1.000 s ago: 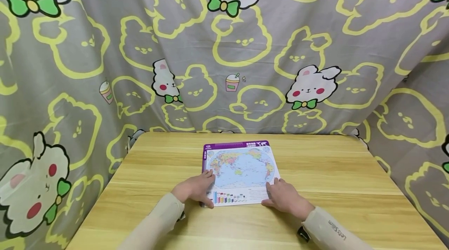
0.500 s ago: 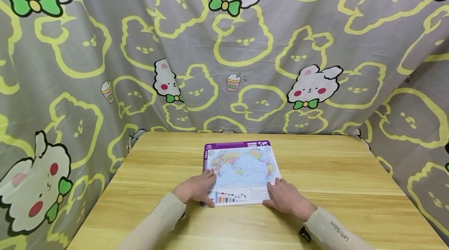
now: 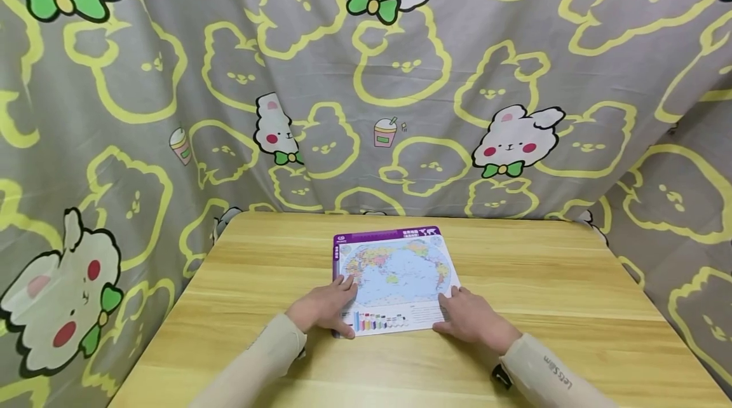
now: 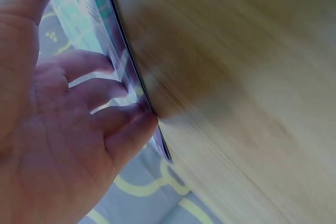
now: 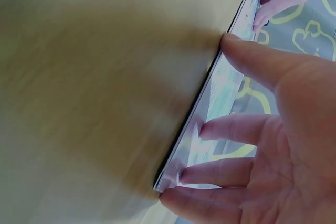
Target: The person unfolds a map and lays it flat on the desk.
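Note:
A thin world map board with a purple top border lies flat on the wooden table. My left hand rests on its left side, fingertips on the printed surface and thumb near the lower left corner. Over the lower right corner lies my right hand, its thumb at the bottom edge. In the left wrist view the fingers of the left hand are spread and slightly bent, touching the board near its edge. The right wrist view has the right hand with fingertips on the board and the little finger at the corner.
The wooden table extends around the board on every side. Behind it and at both sides hangs a grey curtain with yellow outlines and cartoon animals. Dark straps show under the sleeves.

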The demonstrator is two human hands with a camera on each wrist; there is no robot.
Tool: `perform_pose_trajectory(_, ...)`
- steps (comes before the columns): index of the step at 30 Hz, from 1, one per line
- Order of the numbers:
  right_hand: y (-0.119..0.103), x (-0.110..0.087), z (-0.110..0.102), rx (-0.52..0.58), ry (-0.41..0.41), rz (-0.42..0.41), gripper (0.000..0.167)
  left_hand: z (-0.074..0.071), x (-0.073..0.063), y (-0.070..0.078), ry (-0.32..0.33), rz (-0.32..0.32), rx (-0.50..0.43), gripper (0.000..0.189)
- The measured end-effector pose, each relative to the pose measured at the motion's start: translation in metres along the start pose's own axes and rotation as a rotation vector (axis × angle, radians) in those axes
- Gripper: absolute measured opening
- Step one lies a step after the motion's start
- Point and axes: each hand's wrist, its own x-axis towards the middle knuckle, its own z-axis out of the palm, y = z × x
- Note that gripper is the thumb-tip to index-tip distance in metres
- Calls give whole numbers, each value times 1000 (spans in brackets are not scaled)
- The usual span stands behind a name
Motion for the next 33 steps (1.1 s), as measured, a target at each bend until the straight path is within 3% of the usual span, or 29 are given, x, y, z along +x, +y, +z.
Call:
perform_pose_trajectory(9, 8, 3, -3, -4, -16, -22, 64, 1, -2, 10, 44, 19, 112, 105)
perform_pose_trajectory(33, 22, 11, -10, 50, -73, -17, 63, 6, -4, 21, 49, 45, 125, 104)
